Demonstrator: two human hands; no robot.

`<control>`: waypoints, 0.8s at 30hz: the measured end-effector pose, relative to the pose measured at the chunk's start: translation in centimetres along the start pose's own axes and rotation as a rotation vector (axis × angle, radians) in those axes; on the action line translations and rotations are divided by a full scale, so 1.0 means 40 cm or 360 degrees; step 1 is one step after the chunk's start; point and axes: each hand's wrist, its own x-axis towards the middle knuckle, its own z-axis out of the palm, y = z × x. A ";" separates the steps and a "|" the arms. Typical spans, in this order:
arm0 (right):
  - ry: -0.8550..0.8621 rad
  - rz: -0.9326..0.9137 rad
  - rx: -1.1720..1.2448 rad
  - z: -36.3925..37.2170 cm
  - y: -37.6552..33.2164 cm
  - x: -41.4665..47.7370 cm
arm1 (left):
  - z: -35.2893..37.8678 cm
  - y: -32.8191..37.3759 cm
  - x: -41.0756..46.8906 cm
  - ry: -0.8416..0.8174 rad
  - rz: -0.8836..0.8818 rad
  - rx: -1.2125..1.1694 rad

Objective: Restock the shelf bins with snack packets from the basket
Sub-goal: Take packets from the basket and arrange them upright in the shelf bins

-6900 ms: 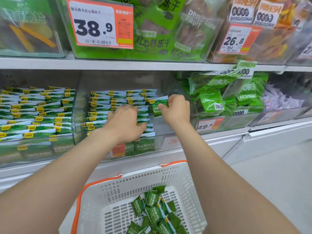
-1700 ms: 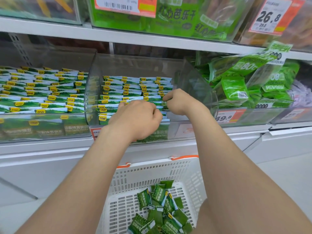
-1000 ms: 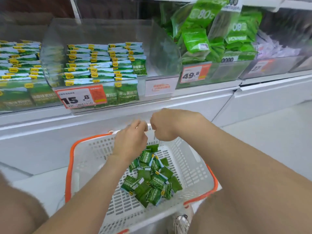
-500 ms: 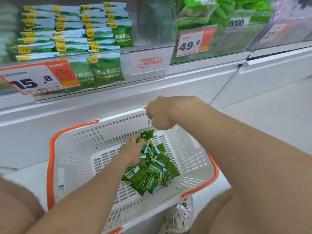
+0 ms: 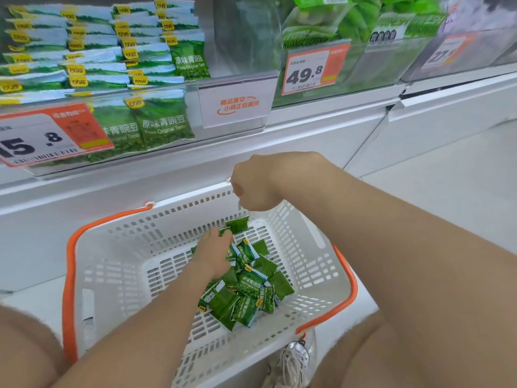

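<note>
Snack packets (image 5: pixel 249 289): green pile lying on the bottom of the white basket (image 5: pixel 117 247), toward its right side.
Left hand (image 5: pixel 214 256): down inside the basket, fingers fairly straight, touching the top of the pile.
Right hand (image 5: pixel 257 186): curled at the basket's far rim; whether it holds the rim, I cannot tell.
Shelf bin (image 5: pixel 229 51): above the basket, stacked with matching green packets behind a 15.8 price tag (image 5: pixel 42 138).

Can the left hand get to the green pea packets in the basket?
Probably yes. The left hand is down inside the white basket, its fingers on the pile of green pea packets, and nothing covers them.
</note>
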 end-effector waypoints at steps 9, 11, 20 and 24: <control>0.0071 0.0180 -0.0023 -0.088 -0.002 -0.122 | -0.221 0.132 -0.158 0.1048 0.0278 -0.0771; 0.0131 0.0218 -0.0033 -0.097 0.008 -0.142 | -0.273 0.156 -0.202 0.1241 0.0356 -0.0830; 0.0534 -0.0134 0.0496 -0.129 -0.006 -0.192 | -0.419 0.212 -0.331 0.1917 0.0512 -0.0786; 0.0709 -0.0242 0.0771 -0.136 -0.010 -0.209 | -0.464 0.217 -0.359 0.1954 0.0503 -0.0831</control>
